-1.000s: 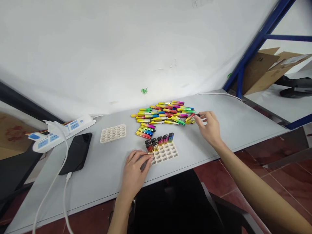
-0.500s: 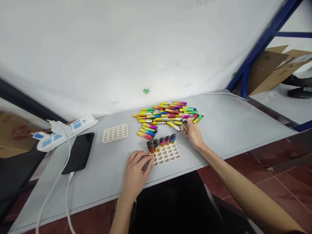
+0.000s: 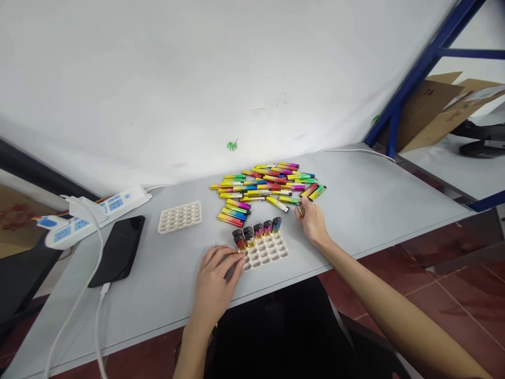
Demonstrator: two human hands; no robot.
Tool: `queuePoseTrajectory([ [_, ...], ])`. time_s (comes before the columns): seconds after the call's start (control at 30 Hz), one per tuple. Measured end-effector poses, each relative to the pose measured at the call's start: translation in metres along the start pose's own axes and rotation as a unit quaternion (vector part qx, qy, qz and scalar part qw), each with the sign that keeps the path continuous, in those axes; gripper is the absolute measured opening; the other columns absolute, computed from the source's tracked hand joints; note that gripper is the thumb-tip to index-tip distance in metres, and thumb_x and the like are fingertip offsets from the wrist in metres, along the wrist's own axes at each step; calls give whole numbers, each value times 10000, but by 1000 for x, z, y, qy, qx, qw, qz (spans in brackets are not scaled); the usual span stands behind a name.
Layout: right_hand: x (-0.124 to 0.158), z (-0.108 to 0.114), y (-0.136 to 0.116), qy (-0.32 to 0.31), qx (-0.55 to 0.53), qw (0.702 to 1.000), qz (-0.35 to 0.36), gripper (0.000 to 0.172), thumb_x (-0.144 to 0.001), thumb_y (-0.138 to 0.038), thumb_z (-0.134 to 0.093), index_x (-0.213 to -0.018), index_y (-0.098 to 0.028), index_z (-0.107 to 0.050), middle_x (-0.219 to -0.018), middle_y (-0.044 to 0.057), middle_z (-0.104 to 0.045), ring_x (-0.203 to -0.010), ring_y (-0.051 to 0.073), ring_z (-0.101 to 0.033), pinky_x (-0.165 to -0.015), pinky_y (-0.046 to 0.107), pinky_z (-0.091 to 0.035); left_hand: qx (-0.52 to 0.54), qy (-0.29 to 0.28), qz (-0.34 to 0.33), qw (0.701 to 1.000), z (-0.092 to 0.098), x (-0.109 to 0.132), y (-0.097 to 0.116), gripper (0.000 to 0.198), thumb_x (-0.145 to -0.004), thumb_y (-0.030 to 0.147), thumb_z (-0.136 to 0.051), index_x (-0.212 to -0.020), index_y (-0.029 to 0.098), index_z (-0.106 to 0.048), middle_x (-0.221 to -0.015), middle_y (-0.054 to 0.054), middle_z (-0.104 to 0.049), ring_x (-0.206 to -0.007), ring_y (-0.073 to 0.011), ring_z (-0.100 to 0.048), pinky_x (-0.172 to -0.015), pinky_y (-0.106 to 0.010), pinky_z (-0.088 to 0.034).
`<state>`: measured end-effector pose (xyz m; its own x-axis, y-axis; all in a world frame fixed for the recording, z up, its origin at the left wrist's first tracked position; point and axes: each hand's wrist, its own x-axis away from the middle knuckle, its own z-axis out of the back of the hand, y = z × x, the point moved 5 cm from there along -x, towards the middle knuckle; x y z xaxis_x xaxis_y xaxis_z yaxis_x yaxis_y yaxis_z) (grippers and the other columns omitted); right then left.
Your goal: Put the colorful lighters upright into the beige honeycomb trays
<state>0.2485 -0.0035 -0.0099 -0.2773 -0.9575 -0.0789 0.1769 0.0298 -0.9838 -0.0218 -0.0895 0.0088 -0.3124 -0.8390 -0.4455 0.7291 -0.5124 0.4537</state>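
A pile of rainbow-coloured lighters [image 3: 268,184] lies on the grey table [image 3: 371,195] near the wall. In front of it sits a beige tray with round holes [image 3: 267,251]; several lighters [image 3: 256,232] stand upright in its far rows. My left hand [image 3: 218,276] rests flat on the table with its fingers against the tray's left edge. My right hand [image 3: 313,219] is closed on one lighter, just right of the tray and below the pile.
A second, empty holed tray [image 3: 180,216] lies to the left. Further left are a black phone [image 3: 117,250] on a white cable and a white power strip [image 3: 92,211]. Cardboard boxes [image 3: 437,108] sit behind a blue frame at the right.
My right hand left the pile's right edge with a lighter in it and came back toward the tray. My left hand stayed by the tray.
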Motion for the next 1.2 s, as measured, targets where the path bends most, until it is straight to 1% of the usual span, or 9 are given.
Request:
queuePoseTrajectory([
  [0.1, 1, -1, -2, -7, 7, 1000, 7, 576, -963, -623, -313, -537, -243, -238, -513, -44, -239, -487, 113, -221, -493, 311, -163, -2, 0, 1, 1000, 0, 0, 0, 133, -945, 240, -588, -1000, 253, -708, -1003, -32, -691, -1036, -231, -581, -981, -467, -466],
  [0.3, 1, -1, -2, -8, 8, 999, 31, 517, -968, -559, -316, -554, -256, -256, -504, -39, -258, -470, 128, -259, -475, 310, -209, 2, -4, 5, 1000, 1, 2, 0, 140, -948, 247, -584, -1005, 255, -711, -1010, -32, -692, -1043, -230, -579, -992, -475, -463],
  [0.4, 0, -2, 1, 0, 17, 999, 32, 533, -960, -605, -299, -556, -260, -259, -500, -35, -267, -475, 137, -272, -465, 305, -235, 2, -8, 7, 1000, 1, 2, -1, 144, -951, 253, -578, -1003, 256, -713, -1010, -33, -693, -1041, -231, -580, -994, -476, -461],
  [0.57, 6, 2, -4, 31, -5, 999, 28, 586, -944, -697, -245, -632, -237, -431, -589, -7, -401, -560, 157, -418, -523, 288, -368, -2, -2, 2, 1000, 0, 1, -1, 146, -952, 257, -578, -998, 254, -717, -1005, -31, -696, -1031, -228, -586, -999, -473, -451],
  [0.73, 19, 10, -22, -4, 71, 995, 73, 420, -926, -604, -471, -852, -204, -576, -782, 19, -588, -708, 172, -553, -691, 313, -452, -4, -5, 1, 1000, 0, 2, 0, 147, -951, 258, -581, -1004, 253, -718, -1007, -30, -700, -1029, -223, -600, -1014, -470, -440],
  [0.8, 24, 19, -36, -4, 112, 988, 106, 374, -883, -575, -573, -854, -203, -602, -866, 42, -632, -822, 198, -584, -770, 339, -464, -1, -5, 2, 1000, 1, 2, 0, 153, -954, 257, -575, -1006, 251, -719, -1007, -32, -700, -1031, -223, -598, -998, -462, -452],
  [0.9, 32, 31, -63, -1, 160, 977, 139, 340, -821, -547, -676, -793, -211, -628, -880, 51, -643, -792, 199, -581, -727, 346, -475, 4, -5, 3, 1000, 1, 2, 0, 156, -953, 257, -575, -1008, 252, -720, -1009, -34, -700, -1035, -226, -591, -974, -451, -468],
  [1.07, 57, 19, -107, -107, 134, 971, 168, 246, -861, -424, -692, -1019, -244, -637, -853, 23, -690, -728, 177, -652, -674, 319, -528, 8, -3, 5, 1000, 2, 1, 0, 146, -950, 260, -579, -997, 251, -717, -1010, -35, -699, -1032, -230, -586, -990, -464, -460],
  [1.2, 79, -14, -112, -165, 196, 939, 230, 169, -893, -348, -669, -1029, -250, -637, -926, 34, -706, -764, 178, -683, -640, 299, -560, 13, -6, 6, 1000, 2, 0, 2, 139, -950, 256, -579, -1002, 254, -708, -1004, -31, -699, -1020, -222, -589, -991, -454, -458],
])
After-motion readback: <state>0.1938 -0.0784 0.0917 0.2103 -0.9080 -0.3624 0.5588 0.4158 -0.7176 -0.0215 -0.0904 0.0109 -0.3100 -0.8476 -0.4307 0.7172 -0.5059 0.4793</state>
